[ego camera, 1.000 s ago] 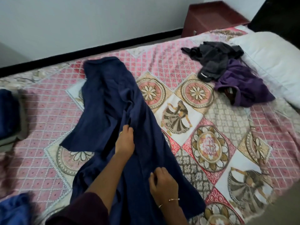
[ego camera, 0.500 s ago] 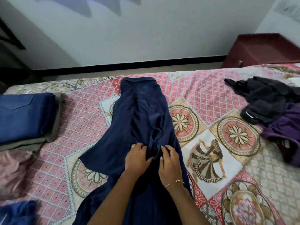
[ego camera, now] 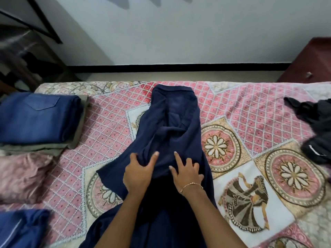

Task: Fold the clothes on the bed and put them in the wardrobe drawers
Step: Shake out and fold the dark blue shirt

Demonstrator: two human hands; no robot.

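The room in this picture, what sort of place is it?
Most likely a home bedroom: a bed with a patterned pink bedspread, folded jeans stacked at one side, and a dark red bedside cabinet against the wall. Both hands are smoothing a navy garment.

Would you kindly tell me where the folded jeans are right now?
In the head view, the folded jeans sit at the bed's left edge atop a grey garment, left of the navy garment and above a pink pillow.
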